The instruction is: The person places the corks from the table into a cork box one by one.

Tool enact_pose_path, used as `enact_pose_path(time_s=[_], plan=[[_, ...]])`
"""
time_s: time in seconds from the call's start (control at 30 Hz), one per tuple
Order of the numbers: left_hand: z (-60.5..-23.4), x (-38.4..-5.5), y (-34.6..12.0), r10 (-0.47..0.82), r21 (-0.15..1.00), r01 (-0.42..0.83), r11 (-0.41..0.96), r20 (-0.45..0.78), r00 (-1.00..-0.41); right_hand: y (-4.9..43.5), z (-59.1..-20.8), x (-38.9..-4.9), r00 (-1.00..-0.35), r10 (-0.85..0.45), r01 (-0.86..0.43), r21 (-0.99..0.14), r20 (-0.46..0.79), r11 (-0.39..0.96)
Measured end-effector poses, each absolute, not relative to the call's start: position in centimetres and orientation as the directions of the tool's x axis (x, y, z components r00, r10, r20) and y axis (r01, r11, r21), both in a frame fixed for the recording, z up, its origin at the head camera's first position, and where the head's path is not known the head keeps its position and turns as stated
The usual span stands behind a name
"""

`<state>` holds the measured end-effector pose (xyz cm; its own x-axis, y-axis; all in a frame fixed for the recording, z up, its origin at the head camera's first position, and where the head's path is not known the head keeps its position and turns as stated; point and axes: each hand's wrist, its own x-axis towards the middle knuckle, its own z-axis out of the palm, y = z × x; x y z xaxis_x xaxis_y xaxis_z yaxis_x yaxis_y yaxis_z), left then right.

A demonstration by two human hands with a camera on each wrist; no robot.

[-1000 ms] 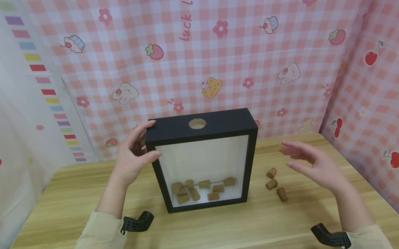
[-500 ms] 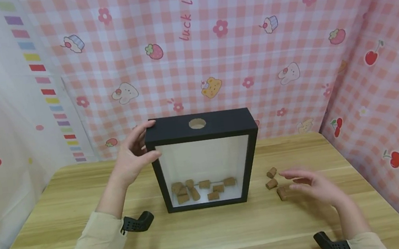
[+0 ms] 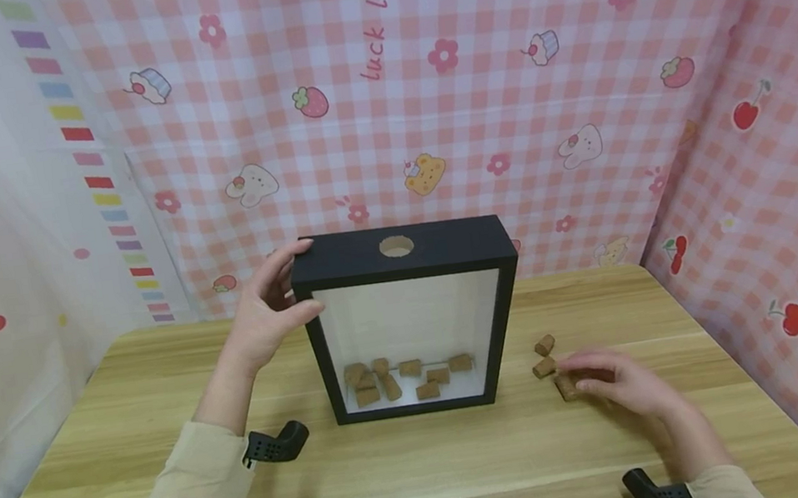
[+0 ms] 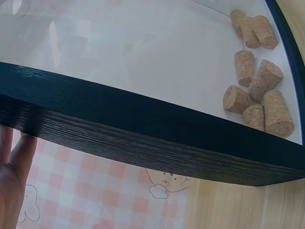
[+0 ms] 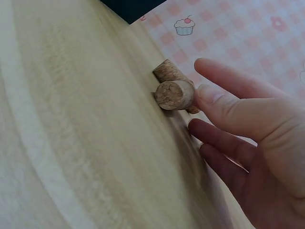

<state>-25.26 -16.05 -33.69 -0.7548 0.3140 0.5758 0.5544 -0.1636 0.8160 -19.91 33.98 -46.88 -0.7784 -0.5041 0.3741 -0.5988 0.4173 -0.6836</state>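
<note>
My left hand (image 3: 257,322) grips the upper left corner of a standing black-framed shadow box (image 3: 400,253), thumb on the front edge and fingers at the top. A round hole (image 3: 396,246) opens in its top. Behind the clear front, several cork stoppers (image 3: 428,391) lie on the floor of the box, also seen as corks (image 4: 278,114) in the left wrist view. My right hand (image 3: 624,383) is at the nearest loose cork (image 5: 174,95) on the table. Its thumb tip meets that cork, while the index finger stays apart, loosely bent.
Two more loose corks, one farther back (image 3: 544,344) and one in the middle (image 3: 544,367), lie right of the box on the wooden table (image 3: 429,480). A pink checked cloth (image 3: 501,101) hangs behind. Black camera mounts (image 3: 276,443) sit on both wrists.
My right hand has come down and toward me, from above the table to the nearest loose cork. The left hand and the box stay in place.
</note>
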Motion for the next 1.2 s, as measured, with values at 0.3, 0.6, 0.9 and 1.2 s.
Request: enact_pose_path(time_s=[0.3, 0.6, 0.9, 1.2], plan=[[-33.59, -25.28, -15.99, 0.317, 0.818, 0.552, -0.160, 0.573, -0.756, 34.17, -47.22, -20.29, -0.738, -0.564, -0.649, -0.619, 0.370, 0.443], [-33.58, -25.23, -16.02, 0.316, 0.815, 0.554, -0.171, 0.578, -0.752, 33.66, -47.35, -20.49, -0.735, -0.558, -0.662, -0.585, 0.385, 0.468], [-33.59, -25.19, -16.00, 0.313, 0.818, 0.550, -0.167, 0.573, -0.758, 33.35, -47.81, -20.36, -0.759, -0.507, -0.641, -0.604, 0.408, 0.473], [-33.65, -25.24, -16.03, 0.310, 0.818, 0.550, -0.168, 0.574, -0.758, 33.46, -47.80, -19.79, -0.812, -0.456, -0.578, -0.609, 0.365, 0.543]])
